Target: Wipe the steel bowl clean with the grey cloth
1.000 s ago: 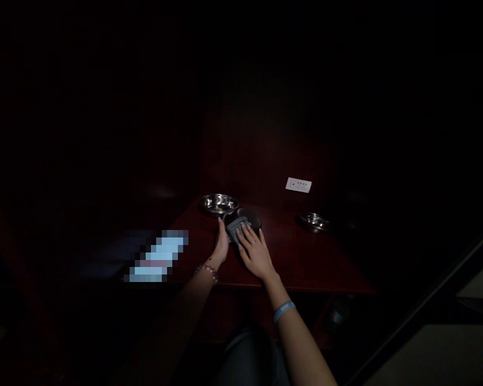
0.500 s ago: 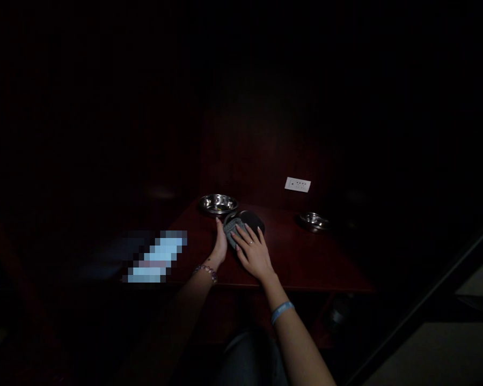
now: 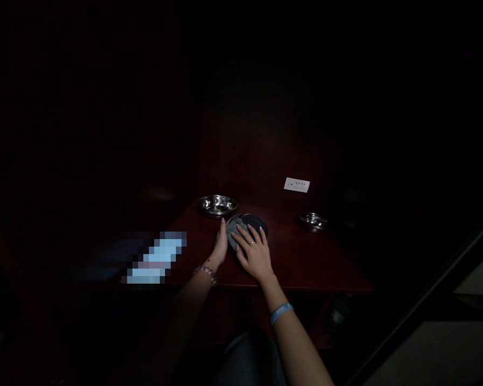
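Head view: a dark round object [image 3: 258, 221] sits between your two hands, over the middle of the red-brown surface [image 3: 306, 262]; whether it rests there or is lifted cannot be told. Your left hand [image 3: 219, 246] cups its left side, thumb upward; the other fingers are hidden, so you cannot tell how tight that grip is. Your right hand [image 3: 257, 257] lies with fingers spread wide, its grip flat over a grey cloth [image 3: 233, 225] on the object's top, hiding much of both.

Nearest obstacle: a shiny metal bowl [image 3: 210, 215] just beyond your left fingertips, with a small yellowish spot inside. A second metal bowl [image 3: 314, 228] stands well apart, to the right of your right hand. Behind them rises a dark reddish wall [image 3: 241, 155] bearing a white socket plate [image 3: 297, 185]. On your left, a bright pixelated patch [image 3: 156, 258] conceals whatever lies there. Below the surface, at right, a bottle-like item [image 3: 336, 316] shows dimly. Your left wrist wears a beaded bracelet [image 3: 206, 273]; your right, a blue band [image 3: 282, 312].
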